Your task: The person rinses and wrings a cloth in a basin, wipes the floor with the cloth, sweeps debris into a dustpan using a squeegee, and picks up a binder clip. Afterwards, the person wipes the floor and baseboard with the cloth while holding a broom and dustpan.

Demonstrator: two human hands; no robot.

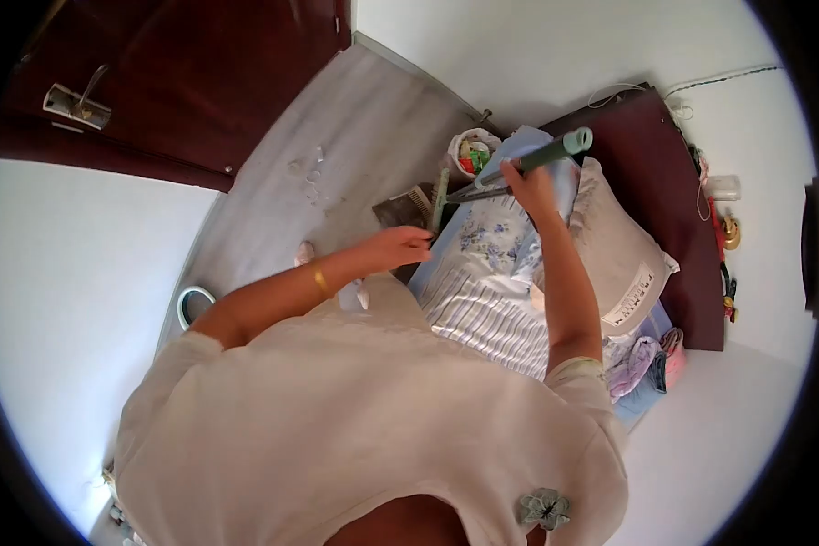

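Observation:
My right hand (530, 189) is wrapped round the green handle of a long-handled broom (555, 153), held slantwise above the bed. A thin grey rod (482, 195) runs beside the handle, down to a narrow light-green head (439, 202) at the bed's edge. Just below that head is my left hand (404, 247), its fingers drawn together; whether something small is between them is hidden. A brown dustpan-like piece with a toothed edge (402, 211) lies by the green head, partly covered.
The bed has a striped, flowered cover (482, 300), a beige pillow (623, 255), folded clothes (642, 373) and a dark red headboard (673, 209). A lined bin (472, 150) with rubbish stands beside it. Small litter (311, 173) lies on the wooden floor (273, 218) near a dark red door (182, 82).

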